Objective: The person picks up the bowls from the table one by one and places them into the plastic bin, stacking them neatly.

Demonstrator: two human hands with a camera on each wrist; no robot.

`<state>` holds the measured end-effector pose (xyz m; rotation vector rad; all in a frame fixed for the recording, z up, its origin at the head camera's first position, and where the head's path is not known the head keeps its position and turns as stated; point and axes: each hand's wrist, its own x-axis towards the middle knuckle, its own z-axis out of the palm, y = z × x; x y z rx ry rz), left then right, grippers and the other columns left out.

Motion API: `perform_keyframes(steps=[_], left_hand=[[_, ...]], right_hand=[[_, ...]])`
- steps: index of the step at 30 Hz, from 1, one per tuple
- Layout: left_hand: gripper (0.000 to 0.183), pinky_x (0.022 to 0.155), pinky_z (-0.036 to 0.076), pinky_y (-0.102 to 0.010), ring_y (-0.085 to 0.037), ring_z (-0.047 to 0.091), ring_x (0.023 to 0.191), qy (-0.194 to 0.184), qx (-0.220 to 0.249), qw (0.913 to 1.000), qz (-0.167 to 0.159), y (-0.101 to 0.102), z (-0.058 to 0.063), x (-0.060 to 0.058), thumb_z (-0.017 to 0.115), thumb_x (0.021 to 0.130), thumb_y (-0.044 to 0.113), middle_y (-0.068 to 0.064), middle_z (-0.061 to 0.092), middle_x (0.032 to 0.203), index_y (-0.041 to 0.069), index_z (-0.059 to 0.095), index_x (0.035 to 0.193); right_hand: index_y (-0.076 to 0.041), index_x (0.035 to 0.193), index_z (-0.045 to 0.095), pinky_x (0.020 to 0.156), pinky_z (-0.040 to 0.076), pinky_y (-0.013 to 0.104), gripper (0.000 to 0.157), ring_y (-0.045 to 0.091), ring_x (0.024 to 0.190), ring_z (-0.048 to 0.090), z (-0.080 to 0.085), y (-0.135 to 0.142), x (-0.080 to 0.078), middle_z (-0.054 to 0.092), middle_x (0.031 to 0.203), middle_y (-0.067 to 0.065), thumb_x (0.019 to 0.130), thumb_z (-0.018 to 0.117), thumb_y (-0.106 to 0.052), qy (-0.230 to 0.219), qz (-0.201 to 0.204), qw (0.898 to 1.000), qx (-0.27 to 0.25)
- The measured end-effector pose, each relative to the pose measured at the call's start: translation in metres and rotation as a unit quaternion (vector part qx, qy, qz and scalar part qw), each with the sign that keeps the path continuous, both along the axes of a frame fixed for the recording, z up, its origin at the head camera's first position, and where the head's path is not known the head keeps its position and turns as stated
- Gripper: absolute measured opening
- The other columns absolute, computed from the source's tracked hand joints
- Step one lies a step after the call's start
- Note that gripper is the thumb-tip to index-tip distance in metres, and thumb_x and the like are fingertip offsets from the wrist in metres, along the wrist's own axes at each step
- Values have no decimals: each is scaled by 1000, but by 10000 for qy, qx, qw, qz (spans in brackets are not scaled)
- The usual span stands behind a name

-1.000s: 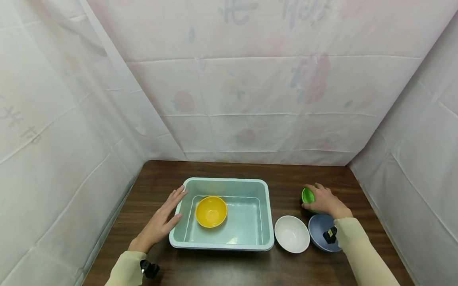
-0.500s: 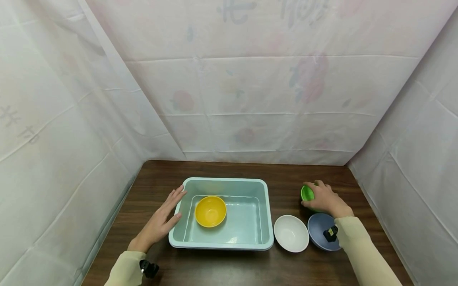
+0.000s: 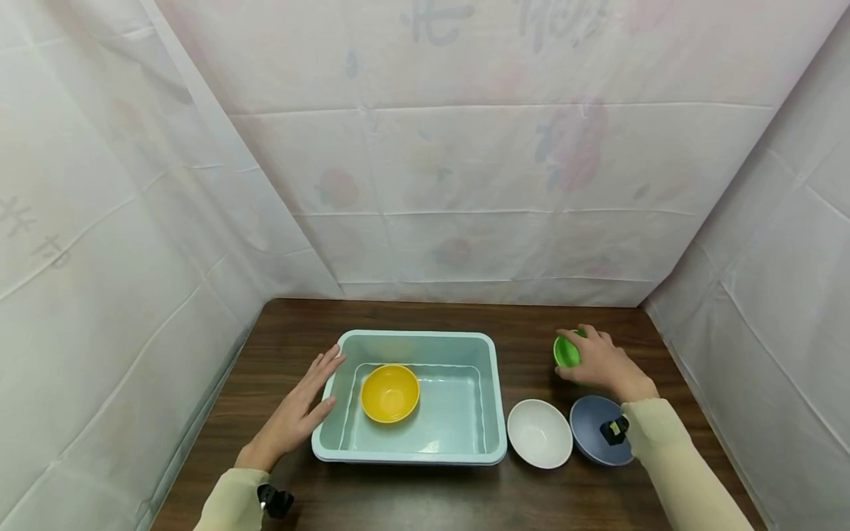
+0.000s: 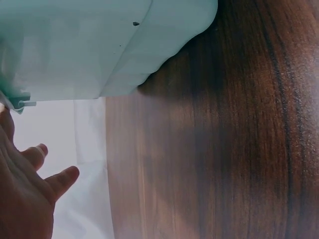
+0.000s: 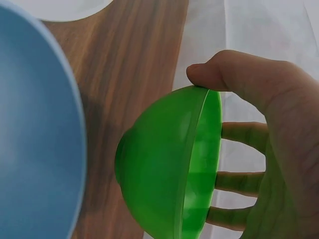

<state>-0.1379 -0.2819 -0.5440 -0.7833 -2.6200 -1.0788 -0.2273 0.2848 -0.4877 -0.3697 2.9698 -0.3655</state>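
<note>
My right hand grips a green bowl by its rim, thumb on one side and fingers on the other, as the right wrist view shows. In the head view most of that bowl is covered by the hand. My left hand lies with straight fingers along the left rim of a pale blue-green tub. Inside the tub, left of its middle, sits a yellow bowl. The left wrist view shows the tub's outer wall above part of the left hand.
To the right of the tub stands a white bowl. Beside it is a blue bowl, partly under the right wrist. Everything rests on a dark wooden table, with white cloth hanging behind and at both sides.
My right hand and the green bowl have moved slightly up and to the left in the head view. The left hand stays in place at the tub.
</note>
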Motion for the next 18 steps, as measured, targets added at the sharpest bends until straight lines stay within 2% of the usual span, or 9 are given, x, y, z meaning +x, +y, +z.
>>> perform_keyframes(steps=[5,12,18], left_hand=[[75,129,6,-25,-19,15,161,49,1,10000,-32,0,-1,0,62,96,5,-10,23,172,16,32,163],[76,128,5,-23,-22,17,160,130,23,9999,-48,-1,-3,0,62,94,3,-11,24,171,14,33,163],[75,129,6,-24,-35,21,158,76,-31,10000,19,-1,-5,-1,62,95,6,-8,23,172,17,32,163]], right_hand=[[-13,153,48,79,50,72,80,60,125,46,13,-7,0,39,150,34,85,77,-43,71,58,10000,33],[-16,153,49,77,51,66,77,57,127,46,28,-17,0,40,151,31,86,75,-45,105,238,9997,-13],[-16,153,49,80,51,67,77,55,126,47,38,-25,1,41,152,29,86,75,-45,315,396,9987,-21]])
